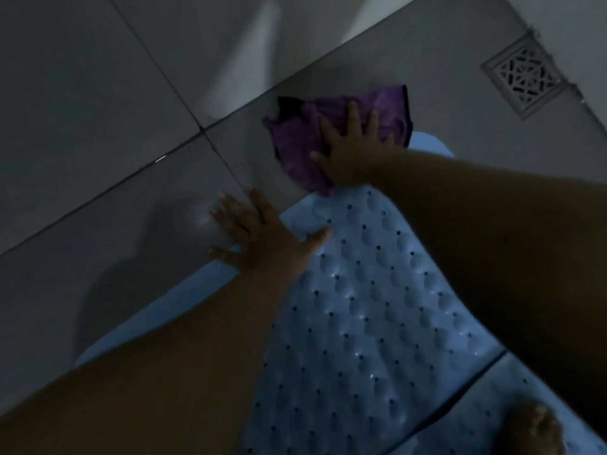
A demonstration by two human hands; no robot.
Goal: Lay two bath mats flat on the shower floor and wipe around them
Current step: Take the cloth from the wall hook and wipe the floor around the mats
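Observation:
A pale blue bath mat point(354, 323) with rows of bumps and small holes lies flat on the grey tiled floor. A second blue mat point(473, 418) lies beside it at the lower right, a narrow gap between them. My right hand point(351, 146) presses flat, fingers spread, on a crumpled purple cloth point(295, 139) on the tiles just past the first mat's far edge. My left hand point(259, 234) rests flat with fingers apart, palm over the mat's edge and fingertips on the tile. My forearms hide parts of both mats.
A square metal floor drain point(525, 77) sits at the upper right near the wall point(574, 24). Dark grout lines point(184, 100) cross the large grey tiles at the left. A bare foot point(538, 431) stands on the second mat at the bottom right.

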